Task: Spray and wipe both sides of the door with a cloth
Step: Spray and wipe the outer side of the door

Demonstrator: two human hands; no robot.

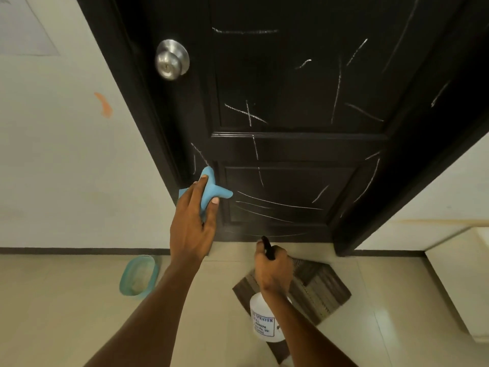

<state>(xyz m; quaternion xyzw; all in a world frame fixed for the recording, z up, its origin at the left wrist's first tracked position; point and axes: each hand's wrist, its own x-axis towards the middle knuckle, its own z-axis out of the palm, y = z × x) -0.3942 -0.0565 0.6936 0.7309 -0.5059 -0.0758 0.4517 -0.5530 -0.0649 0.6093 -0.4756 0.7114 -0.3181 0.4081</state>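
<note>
A dark panelled door (291,88) fills the upper middle, shut in its frame and streaked with several white chalk-like marks. A silver round knob (172,59) sits at its upper left. My left hand (193,221) grips a blue cloth (211,190) against the door's lower left corner. My right hand (274,268) holds the black trigger head of a white spray bottle (264,321), its nozzle pointing at the bottom of the door, where a faint mist shows.
A teal plastic tub (139,276) lies on the beige tiled floor near the left wall. A striped brown doormat (317,290) lies under my right hand. A white cabinet (460,282) stands at the right. An orange smear (104,104) marks the left wall.
</note>
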